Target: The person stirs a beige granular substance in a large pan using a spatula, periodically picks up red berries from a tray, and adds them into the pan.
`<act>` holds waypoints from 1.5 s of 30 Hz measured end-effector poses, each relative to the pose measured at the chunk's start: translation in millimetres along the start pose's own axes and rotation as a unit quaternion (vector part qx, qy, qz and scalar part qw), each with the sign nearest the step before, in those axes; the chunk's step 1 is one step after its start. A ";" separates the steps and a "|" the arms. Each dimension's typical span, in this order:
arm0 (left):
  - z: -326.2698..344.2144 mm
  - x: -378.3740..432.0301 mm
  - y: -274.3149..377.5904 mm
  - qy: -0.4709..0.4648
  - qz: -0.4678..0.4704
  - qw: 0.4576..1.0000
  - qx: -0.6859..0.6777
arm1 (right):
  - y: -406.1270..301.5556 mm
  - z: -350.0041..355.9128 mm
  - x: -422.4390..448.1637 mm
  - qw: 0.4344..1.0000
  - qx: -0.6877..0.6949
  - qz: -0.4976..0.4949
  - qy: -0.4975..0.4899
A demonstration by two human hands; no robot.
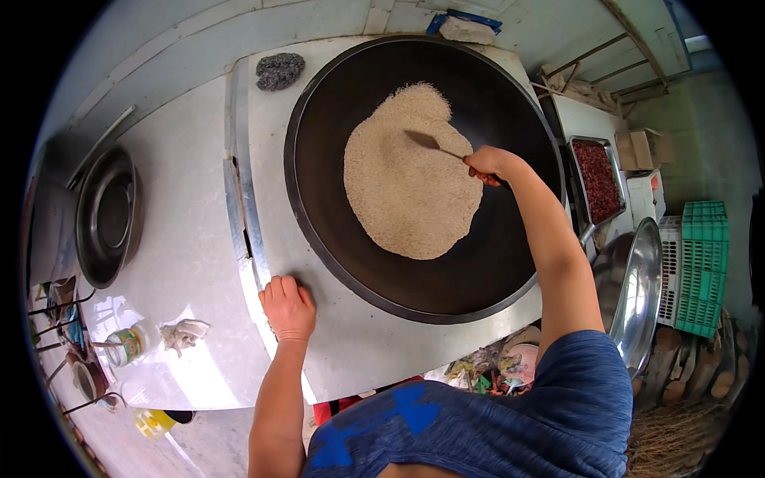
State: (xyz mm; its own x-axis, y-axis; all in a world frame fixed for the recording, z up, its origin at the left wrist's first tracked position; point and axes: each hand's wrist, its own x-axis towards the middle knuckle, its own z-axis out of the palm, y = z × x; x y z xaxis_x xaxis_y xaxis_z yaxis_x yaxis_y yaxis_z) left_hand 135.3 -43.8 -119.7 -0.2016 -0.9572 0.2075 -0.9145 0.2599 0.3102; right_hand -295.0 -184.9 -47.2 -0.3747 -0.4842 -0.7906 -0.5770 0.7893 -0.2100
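A large dark wok (478, 287) is set into the white counter (358, 352). Pale grains (412, 197), perhaps sesame seeds or rice, lie spread across its middle, with a smaller lobe towards the far side. My right hand (493, 164) grips the handle of a metal spatula (423, 140). The flat blade points left and rests on or just over the grains. My left hand (289, 308) is curled, knuckles up, on the counter's metal edge strip, left of the wok; its fingertips are hidden.
Steel wool (280, 71) sits behind the wok. A metal basin (107, 218), a glass jar (124, 346) and a crumpled cloth (183, 334) are on the left. Rightward are a tray of dark red pieces (596, 179), a large steel bowl (639, 299), green crates (704, 269) and firewood (663, 364).
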 end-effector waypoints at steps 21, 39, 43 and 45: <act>-0.3 -0.7 1.9 0.002 0.008 1.000 -0.003 | 36.3 41.0 -67.0 0.919 -0.345 -0.067 -0.180; -0.7 -0.2 3.7 0.021 0.006 1.000 0.012 | 57.4 -35.1 -79.3 0.830 -0.546 -0.026 0.111; 0.2 1.8 6.8 0.015 0.007 1.000 0.011 | 52.8 -15.9 -33.5 0.867 -0.470 -0.086 0.140; -0.8 1.2 6.4 0.016 0.006 1.000 0.010 | 53.5 -11.4 -23.3 0.849 -0.509 -0.073 0.122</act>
State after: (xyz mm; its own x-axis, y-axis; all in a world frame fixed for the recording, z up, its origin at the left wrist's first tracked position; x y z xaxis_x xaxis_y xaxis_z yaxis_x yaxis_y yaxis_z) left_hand 129.5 -43.2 -116.8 -0.2011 -0.9495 0.2409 -0.9188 0.2681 0.2896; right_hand -325.4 -135.7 -33.5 -0.3135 -0.7104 -0.6302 -0.9120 0.0402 0.4083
